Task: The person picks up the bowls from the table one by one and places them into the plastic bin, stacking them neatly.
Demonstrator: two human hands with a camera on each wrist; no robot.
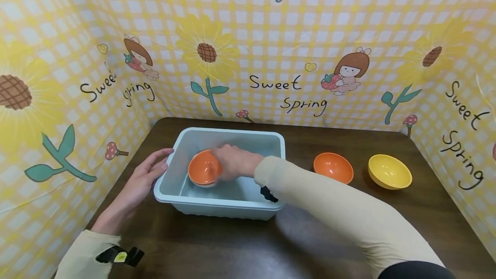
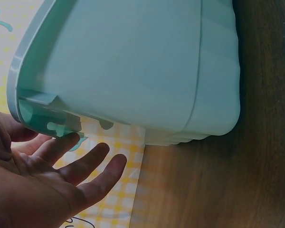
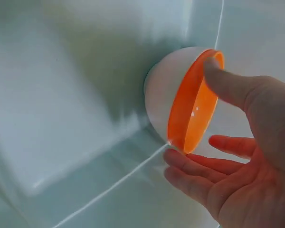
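Note:
A light blue plastic basin [image 1: 228, 203] stands on the table. My left hand [image 1: 145, 175] is at its left rim, and the left wrist view shows that hand's fingers [image 2: 92, 164] loosely extended beside the handle end. Inside the basin, an orange bowl [image 1: 201, 169] sits nested in a white bowl [image 3: 164, 90]. My right hand [image 1: 236, 162] reaches into the basin at the orange bowl's right side, blurred in the head view. In the right wrist view its thumb [image 3: 228, 83] overlaps the orange rim, while the other fingers spread, fairly straight, along the rim's opposite side.
Right of the basin, another orange bowl [image 1: 333, 167] is partly hidden by my right sleeve [image 1: 325, 197]. Farther right is a yellow bowl [image 1: 389, 172]. The dark wooden table [image 1: 217, 249] is bordered by a yellow checked cloth [image 1: 271, 55] behind and at both sides.

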